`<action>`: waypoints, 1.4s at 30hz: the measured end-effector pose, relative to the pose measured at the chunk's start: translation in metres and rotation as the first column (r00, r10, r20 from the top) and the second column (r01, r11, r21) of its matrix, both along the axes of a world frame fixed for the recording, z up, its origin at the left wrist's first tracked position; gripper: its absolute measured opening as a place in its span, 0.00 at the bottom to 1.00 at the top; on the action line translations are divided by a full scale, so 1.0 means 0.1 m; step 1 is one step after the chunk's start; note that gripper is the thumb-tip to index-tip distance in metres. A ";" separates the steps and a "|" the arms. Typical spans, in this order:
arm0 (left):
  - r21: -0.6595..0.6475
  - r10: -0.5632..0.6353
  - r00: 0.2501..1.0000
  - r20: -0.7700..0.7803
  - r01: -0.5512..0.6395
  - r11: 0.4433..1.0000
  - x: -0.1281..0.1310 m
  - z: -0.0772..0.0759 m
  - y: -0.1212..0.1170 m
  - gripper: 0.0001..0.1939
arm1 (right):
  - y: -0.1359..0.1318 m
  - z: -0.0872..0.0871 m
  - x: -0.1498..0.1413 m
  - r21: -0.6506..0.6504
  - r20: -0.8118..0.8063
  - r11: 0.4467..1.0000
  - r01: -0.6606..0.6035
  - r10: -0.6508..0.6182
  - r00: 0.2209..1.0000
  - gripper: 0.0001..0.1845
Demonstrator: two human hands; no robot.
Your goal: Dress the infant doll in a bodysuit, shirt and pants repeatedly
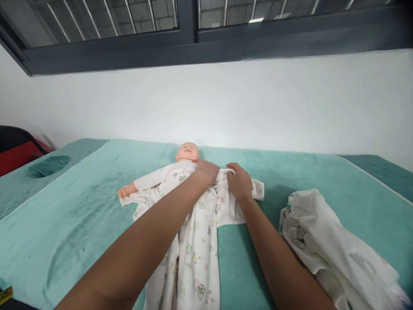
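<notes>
Head view: a doll [187, 151] lies face-up on the green cover [87, 215], a printed white garment [200, 245] spread about its body. The right hand [239, 183] pinches the garment's edge; the left hand [207, 171] rests near the doll's neck, its grip hidden, so I cannot tell.

In front of you is a white wall [226, 103], and above it a dark-framed window [189, 26] with metal bars [130, 17]; below, you see a green-covered bed [87, 193].
</notes>
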State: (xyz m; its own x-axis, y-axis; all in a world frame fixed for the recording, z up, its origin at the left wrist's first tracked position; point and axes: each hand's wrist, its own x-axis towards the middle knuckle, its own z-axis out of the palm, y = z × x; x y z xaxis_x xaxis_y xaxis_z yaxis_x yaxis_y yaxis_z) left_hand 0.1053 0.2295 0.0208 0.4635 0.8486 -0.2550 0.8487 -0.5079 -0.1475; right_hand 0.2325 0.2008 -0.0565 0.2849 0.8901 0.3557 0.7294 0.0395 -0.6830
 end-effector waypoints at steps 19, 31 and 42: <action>0.158 0.071 0.997 0.032 -0.075 0.985 -0.61 0.55 -0.13 0.16 | 0.03 0.07 0.21 0.083 -0.570 0.994 0.075 -0.015 0.822 0.15; 0.147 0.053 0.995 0.082 -0.064 0.987 -0.47 0.44 -0.13 0.16 | 0.10 0.04 0.18 0.142 -0.901 0.988 0.059 0.104 0.421 0.14; 0.180 -0.006 0.942 0.335 -0.058 0.982 -0.39 0.24 -0.36 0.14 | 0.06 0.13 0.11 0.242 -0.805 0.957 0.157 0.108 0.583 0.07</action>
State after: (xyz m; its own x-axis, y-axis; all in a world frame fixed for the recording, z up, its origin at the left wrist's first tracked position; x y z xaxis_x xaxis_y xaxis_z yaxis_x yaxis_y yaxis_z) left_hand 0.0662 0.1931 0.0445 0.4719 0.8787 0.0725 0.8776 -0.4760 0.0567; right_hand 0.2434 0.2064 -0.0440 0.5891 0.7881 0.1787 -0.1134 0.2996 -0.9473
